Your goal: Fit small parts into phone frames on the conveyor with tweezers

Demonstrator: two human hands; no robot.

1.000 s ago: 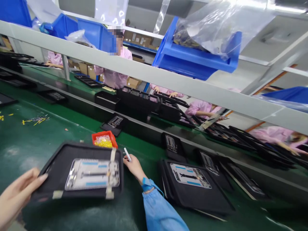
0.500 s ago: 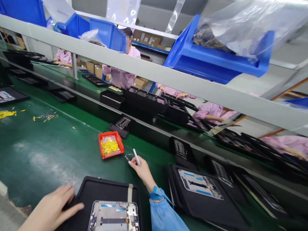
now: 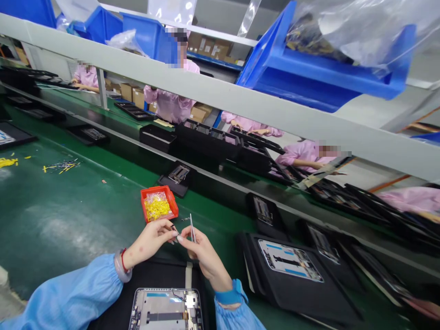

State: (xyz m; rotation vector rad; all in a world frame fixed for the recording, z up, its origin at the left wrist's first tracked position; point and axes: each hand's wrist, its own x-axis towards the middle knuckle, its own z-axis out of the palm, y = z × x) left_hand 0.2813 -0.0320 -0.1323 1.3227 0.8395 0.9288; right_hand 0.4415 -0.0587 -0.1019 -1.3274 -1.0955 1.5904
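My left hand (image 3: 151, 243) is closed in a pinch on a small dark flex cable (image 3: 173, 228). Its fingertips meet those of my right hand (image 3: 204, 256), whose thumb and finger also pinch at the small part. Upright between the fingers of my right hand are white tweezers (image 3: 192, 228). Below both hands, an open tablet (image 3: 163, 305) with bare metal, a circuit board and blue strips rests on a black foam tray (image 3: 151, 270). Just beyond the hands stands a red bin (image 3: 143, 204) of small yellow pieces (image 3: 158, 207).
At right, stacked black trays (image 3: 288, 293) carry another open tablet (image 3: 290, 260). A conveyor with more trays (image 3: 177, 178) runs behind the green mat (image 3: 75, 220). Loose strips (image 3: 62, 166) lie at left. Blue bins (image 3: 309, 87) hang overhead. Co-workers in pink (image 3: 172, 103) sit across.
My left hand has come up from the tray's left edge to meet my right hand, and now pinches the small cable. My right hand still has the tweezers. The view has shifted slightly.
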